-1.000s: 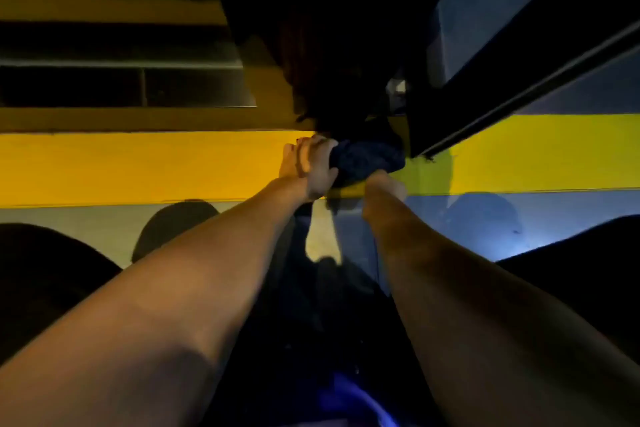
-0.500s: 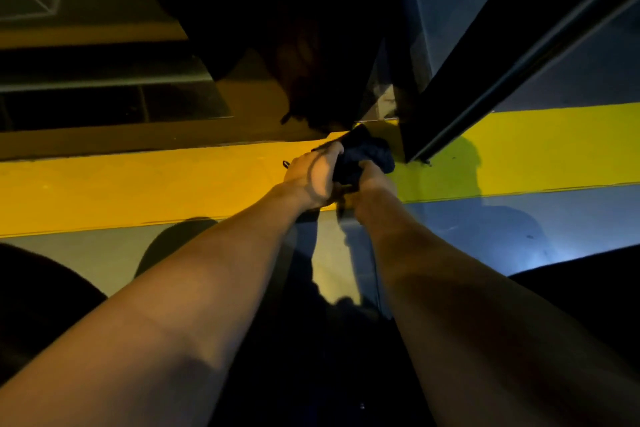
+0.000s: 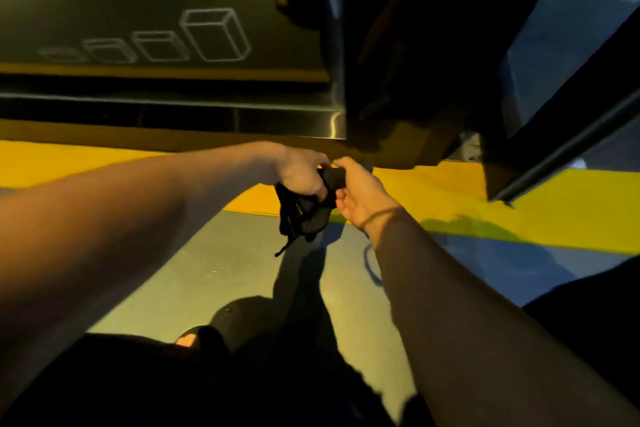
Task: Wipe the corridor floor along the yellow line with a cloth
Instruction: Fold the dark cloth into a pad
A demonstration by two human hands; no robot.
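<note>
left grip [image 3: 300, 174] clamped on cloth [image 3: 304, 215] | right grip [image 3: 356, 192] pinching cloth's upper end | cloth dark, bunched, hanging between both, above near edge of yellow line [image 3: 450, 198] | floor [image 3: 214, 270] grey | wall panel [image 3: 138, 10] beyond line

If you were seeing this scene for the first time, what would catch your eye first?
The broad yellow line crossing the grey floor stands out most. At centre, the left hand and right hand hold a dark cloth above its edge. White box outlines mark the dark panel at upper left.
</note>
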